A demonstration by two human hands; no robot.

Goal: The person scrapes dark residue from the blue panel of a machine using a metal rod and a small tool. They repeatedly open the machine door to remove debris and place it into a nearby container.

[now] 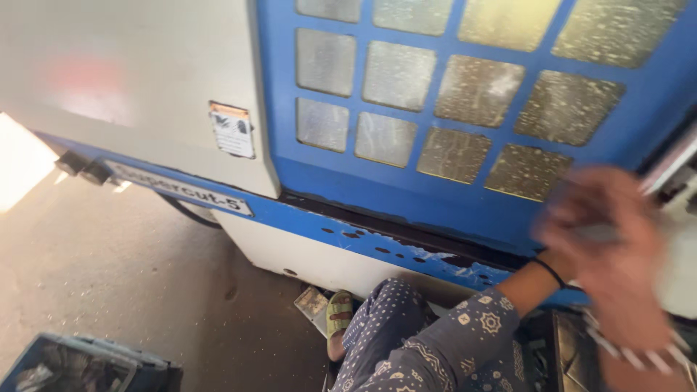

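Both my hands are motion-blurred at the right, in front of a blue machine door (406,185) with a grid of dirty windows. My left hand (581,203), on a forearm with a patterned blue sleeve and a black wrist band, is up at the door's right edge, next to a small grey part (599,232). My right hand (628,290), with pale bangles on the wrist, overlaps it just below. The blur hides whether either hand holds anything.
A pale grey machine panel (145,80) with a warning sticker (232,129) fills the upper left. A dark blue crate (87,363) of metal scrap stands on the concrete floor (123,268). My leg and green sandal (337,319) are beside the machine base.
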